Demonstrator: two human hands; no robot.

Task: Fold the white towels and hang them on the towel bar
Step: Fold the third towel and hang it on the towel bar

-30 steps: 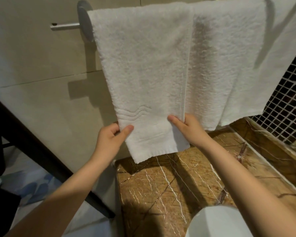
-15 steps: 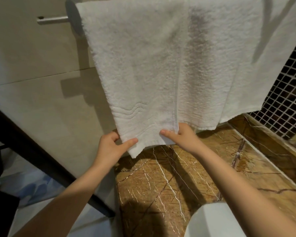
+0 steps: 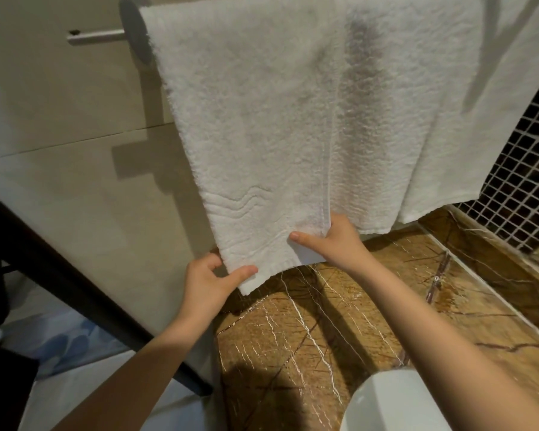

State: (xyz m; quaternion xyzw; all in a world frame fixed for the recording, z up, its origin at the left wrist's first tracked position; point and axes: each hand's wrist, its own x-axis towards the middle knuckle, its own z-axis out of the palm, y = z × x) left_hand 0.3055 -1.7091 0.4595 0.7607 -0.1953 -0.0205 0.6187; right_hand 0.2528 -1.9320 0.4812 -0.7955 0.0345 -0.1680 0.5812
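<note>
The fingers (image 3: 243, 273) of the left hand (image 3: 210, 281) pinch the bottom left corner of a white fluffy towel (image 3: 255, 135). The thumb lies on the front of the cloth and the other fingers curl in behind it. The right hand (image 3: 333, 241) holds the same towel at its bottom right edge. Its thumb (image 3: 305, 237) lies flat across the front, and its other fingers are tucked behind the cloth, where I cannot see them. The two hands are near each other, with the left one a bit lower.

The towel goes straight up from the fingers and hangs over a silver metal towel bar (image 3: 95, 35). Only a short end of the bar shows, up and to the left of the fingers, beside a round grey wall plate (image 3: 134, 32). There are wavy lines pressed into the cloth just above the left fingers.

Just to the right of the right fingers hangs a second white towel (image 3: 402, 119), touching the first. Further right is a third white towel (image 3: 495, 88). Past that is a wall of small dark square tiles (image 3: 526, 181).

Under the fingers is a brown marble counter with white veins (image 3: 324, 337). A white round basin (image 3: 395, 402) sits on it, below the right arm. Left of the fingers is a plain beige wall (image 3: 59, 119).
</note>
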